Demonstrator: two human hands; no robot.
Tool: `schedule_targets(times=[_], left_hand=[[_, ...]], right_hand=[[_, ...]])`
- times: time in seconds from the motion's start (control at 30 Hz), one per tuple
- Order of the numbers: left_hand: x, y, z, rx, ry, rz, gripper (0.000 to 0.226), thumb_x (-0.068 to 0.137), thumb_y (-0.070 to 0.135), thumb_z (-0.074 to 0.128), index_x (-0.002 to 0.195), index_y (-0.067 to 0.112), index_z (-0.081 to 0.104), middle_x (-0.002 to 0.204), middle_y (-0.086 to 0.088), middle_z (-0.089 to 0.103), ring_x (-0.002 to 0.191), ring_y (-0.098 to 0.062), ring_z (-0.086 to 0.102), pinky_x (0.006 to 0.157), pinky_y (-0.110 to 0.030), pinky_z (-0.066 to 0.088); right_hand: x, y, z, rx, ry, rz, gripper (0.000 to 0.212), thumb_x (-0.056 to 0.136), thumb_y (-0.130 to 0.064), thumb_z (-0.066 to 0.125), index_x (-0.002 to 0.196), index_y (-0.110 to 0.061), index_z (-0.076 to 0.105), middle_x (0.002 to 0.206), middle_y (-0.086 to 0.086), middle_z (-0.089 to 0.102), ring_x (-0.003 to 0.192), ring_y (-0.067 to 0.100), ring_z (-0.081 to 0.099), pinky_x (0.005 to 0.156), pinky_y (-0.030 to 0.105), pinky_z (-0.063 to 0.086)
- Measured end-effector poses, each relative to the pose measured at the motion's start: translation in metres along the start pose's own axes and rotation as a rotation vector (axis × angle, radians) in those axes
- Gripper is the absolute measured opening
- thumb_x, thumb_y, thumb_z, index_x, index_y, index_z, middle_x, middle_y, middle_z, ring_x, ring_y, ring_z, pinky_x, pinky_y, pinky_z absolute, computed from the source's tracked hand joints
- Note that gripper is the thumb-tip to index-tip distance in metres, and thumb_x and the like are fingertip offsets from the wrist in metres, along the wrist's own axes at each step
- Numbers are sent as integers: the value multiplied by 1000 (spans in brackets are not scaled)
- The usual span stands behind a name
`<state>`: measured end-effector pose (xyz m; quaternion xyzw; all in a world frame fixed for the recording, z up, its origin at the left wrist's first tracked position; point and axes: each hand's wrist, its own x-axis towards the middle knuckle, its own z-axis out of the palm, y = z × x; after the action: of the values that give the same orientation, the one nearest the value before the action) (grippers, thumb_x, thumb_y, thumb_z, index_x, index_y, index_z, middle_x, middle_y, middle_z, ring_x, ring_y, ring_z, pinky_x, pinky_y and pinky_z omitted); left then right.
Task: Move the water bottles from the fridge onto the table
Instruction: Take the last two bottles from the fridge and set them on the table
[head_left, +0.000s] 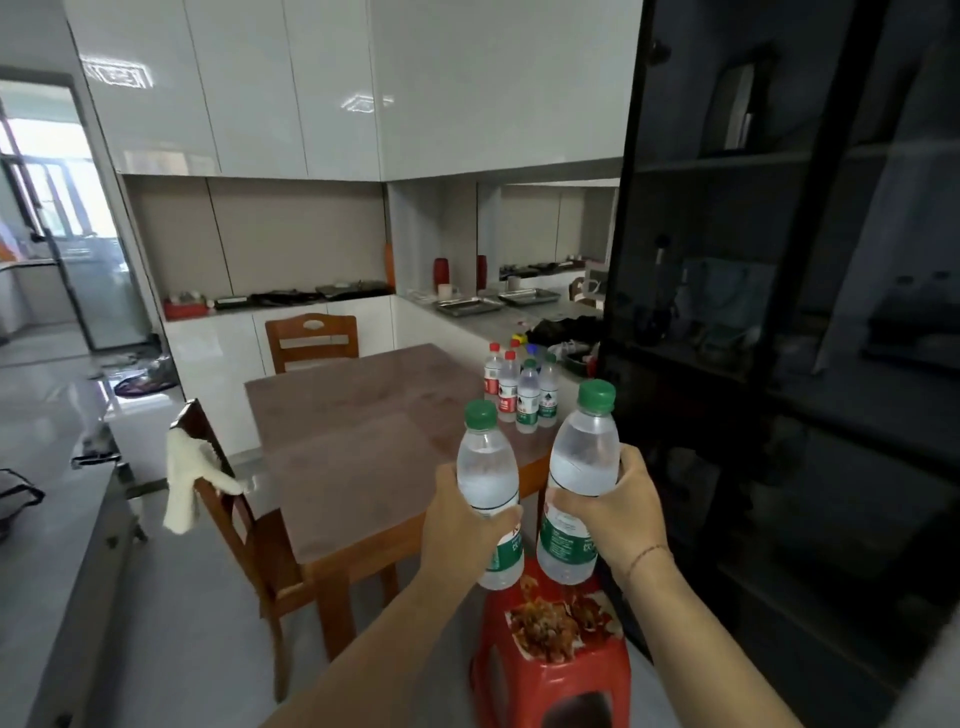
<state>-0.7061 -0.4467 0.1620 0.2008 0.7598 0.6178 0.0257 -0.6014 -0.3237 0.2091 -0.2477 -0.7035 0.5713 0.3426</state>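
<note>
Low in the centre of the frame I am gripping the first water bottle upright in my left hand and the second water bottle in my right hand, just above the red stool, while the other bottles are standing clustered on the table beyond.

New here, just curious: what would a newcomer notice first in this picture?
Two green-capped water bottles fill the foreground: the left bottle in the left hand, the right bottle in the right hand. Beyond them a cluster of bottles stands far right on the table, and a red stool sits below the hands.
</note>
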Motion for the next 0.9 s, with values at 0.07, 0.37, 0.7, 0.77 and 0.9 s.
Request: schedule_targets(times=[0.07, 0.37, 0.7, 0.77, 0.9], left_hand=[[34, -8, 5, -5, -16, 10, 64, 61, 21, 86, 109, 24, 43, 95, 10, 63, 89, -10, 65, 78, -39, 58], [183, -29, 28, -8, -154, 74, 64, 60, 21, 86, 110, 25, 46, 97, 8, 64, 90, -9, 65, 78, -39, 58], [295, -66, 100, 22, -256, 70, 65, 60, 26, 86, 111, 27, 47, 96, 12, 63, 90, -10, 64, 74, -31, 56], [314, -76, 116, 38, -246, 68, 66, 54, 33, 86, 108, 29, 48, 100, 9, 64, 93, -12, 64, 77, -37, 57], [355, -91, 149, 29, -233, 46, 68, 52, 32, 87, 109, 29, 49, 104, 8, 63, 97, -13, 64, 80, -40, 57]], right_hand=[[26, 8, 17, 4, 21, 5, 61, 60, -8, 86, 108, -22, 51, 95, -6, 63, 89, 12, 61, 78, 34, 53], [145, 37, 72, 11, 143, 28, 61, 61, -4, 85, 111, -18, 52, 97, -1, 63, 93, 20, 62, 78, 35, 52], [270, 93, 84, 11, 236, 80, 62, 61, -4, 85, 110, -21, 51, 101, 0, 63, 97, 22, 62, 79, 36, 53], [296, 105, 83, 4, 234, 87, 63, 61, -5, 85, 112, -21, 51, 103, 0, 63, 98, 21, 62, 80, 35, 52], [352, 130, 82, -17, 230, 87, 62, 62, -5, 84, 111, -23, 51, 107, 3, 63, 101, 24, 61, 84, 39, 53]])
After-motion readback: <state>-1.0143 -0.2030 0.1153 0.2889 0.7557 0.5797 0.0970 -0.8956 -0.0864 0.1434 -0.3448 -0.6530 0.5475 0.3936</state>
